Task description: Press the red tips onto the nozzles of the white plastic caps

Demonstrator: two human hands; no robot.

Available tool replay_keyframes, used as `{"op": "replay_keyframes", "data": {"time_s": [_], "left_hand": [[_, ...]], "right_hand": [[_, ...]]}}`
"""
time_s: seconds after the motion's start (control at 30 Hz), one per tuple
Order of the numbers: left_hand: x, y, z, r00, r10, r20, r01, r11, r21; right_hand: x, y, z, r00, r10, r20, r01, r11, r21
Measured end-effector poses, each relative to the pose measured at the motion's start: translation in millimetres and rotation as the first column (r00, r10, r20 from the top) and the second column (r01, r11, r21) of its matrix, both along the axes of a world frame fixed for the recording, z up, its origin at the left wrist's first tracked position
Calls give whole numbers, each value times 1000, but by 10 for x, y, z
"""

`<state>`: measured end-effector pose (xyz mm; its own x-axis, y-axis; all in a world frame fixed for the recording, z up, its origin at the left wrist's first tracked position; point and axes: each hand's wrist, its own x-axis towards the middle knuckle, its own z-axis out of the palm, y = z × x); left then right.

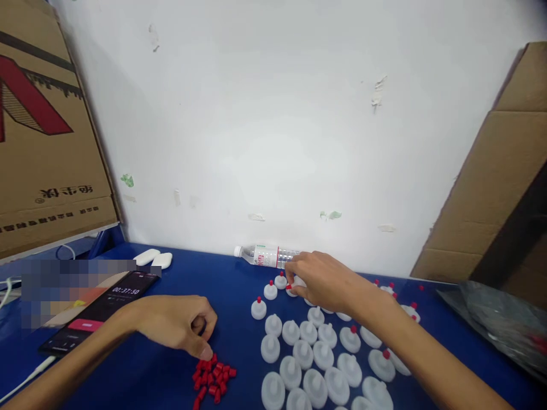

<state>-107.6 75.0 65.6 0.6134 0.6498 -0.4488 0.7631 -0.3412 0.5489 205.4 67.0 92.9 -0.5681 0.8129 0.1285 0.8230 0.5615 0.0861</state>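
My left hand (179, 326) rests on the blue table (239, 285), its fingers curled and pinching at the top of a small heap of red plastic caps (213, 380). My right hand (318, 280) reaches further back and pinches a red cap onto a white plastic nozzle piece (294, 285). Several white nozzle pieces (316, 356) stand in rows in front of and beside that hand. Some at the back, such as the one at the row's left end (258, 308), carry red tips; the nearer ones are plain white.
A water bottle (267, 255) lies on its side against the white wall. A phone (102, 307) showing a running timer lies at left, with two white oval items (154, 259) behind it. Cardboard boxes (43, 142) lean at left and right (496, 182); a dark plastic bag (499, 324) lies right.
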Motion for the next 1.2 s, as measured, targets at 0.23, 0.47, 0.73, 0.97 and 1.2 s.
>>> {"op": "replay_keyframes", "data": {"time_s": [0.23,0.47,0.73,0.97,1.2], "left_hand": [[58,4,-52,997,52,49,-50,998,-37],[99,21,-102,986,100,133,-93,994,-55],[168,4,-142,976,102,194,-124,987,102],[273,-55,-189,938,131,322,-237,918,316],[393,-91,-230,901,131,412,-313,857,410]], "right_hand": [[-23,10,-50,999,-26,-22,22,991,-134],[25,14,-11,994,-106,3,104,975,-198],[95,-69,37,945,-272,181,322,872,-369],[-104,-134,47,900,-265,348,393,837,-381],[12,-162,76,931,-240,274,305,926,-224]]}}
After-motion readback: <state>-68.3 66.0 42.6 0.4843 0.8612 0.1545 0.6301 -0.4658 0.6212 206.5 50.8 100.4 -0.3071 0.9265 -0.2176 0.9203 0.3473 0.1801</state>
